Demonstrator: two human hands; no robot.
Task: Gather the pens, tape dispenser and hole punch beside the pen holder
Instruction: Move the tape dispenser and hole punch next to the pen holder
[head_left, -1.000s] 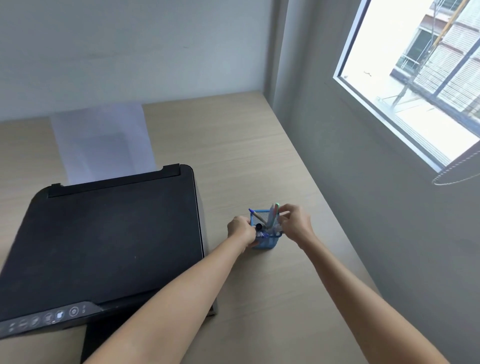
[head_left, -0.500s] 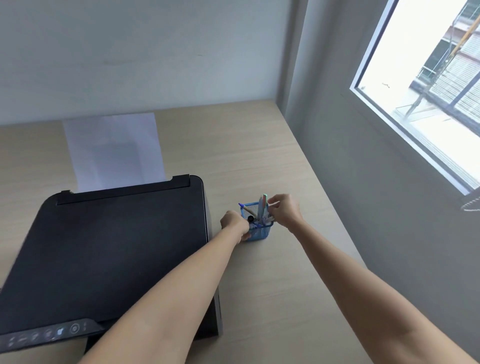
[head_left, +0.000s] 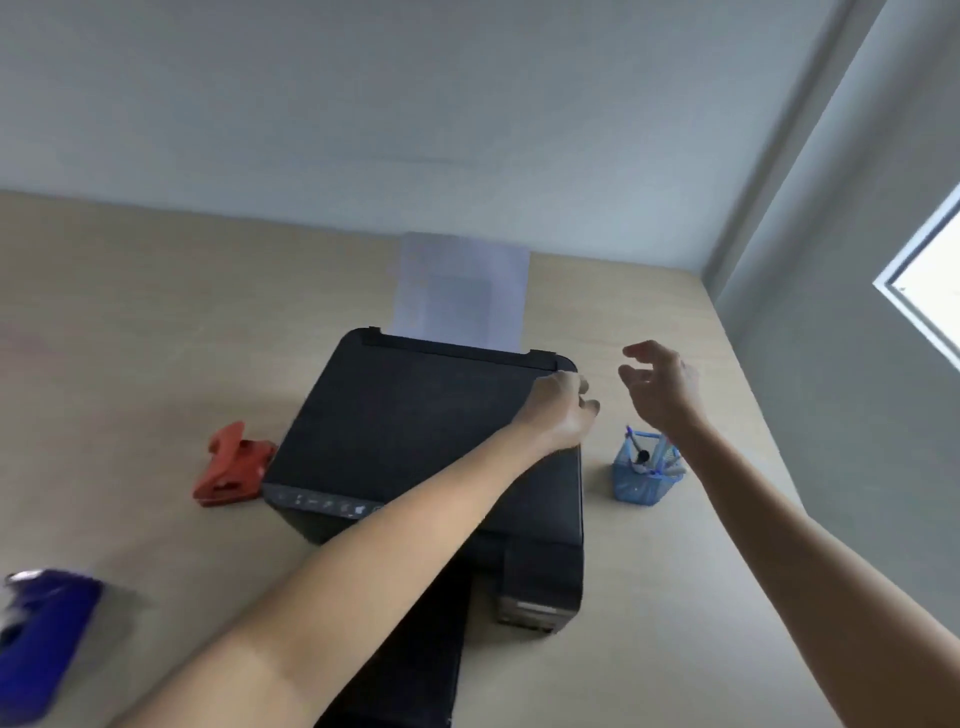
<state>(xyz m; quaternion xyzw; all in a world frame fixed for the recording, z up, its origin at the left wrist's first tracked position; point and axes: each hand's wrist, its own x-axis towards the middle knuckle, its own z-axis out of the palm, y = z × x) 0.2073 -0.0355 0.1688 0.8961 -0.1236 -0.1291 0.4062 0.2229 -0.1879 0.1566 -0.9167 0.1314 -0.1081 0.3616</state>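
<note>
Blue mesh pen holder (head_left: 644, 480) holding pens (head_left: 655, 457) right of black printer (head_left: 415, 431), left hand (head_left: 563, 410) and right hand (head_left: 662, 387) above it, each grip loose and empty, red hole punch (head_left: 231, 467) left of printer

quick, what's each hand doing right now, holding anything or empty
Left hand: loosely curled above the printer, holding nothing visible.
Right hand: open, fingers spread, empty, raised above the pen holder.
</note>
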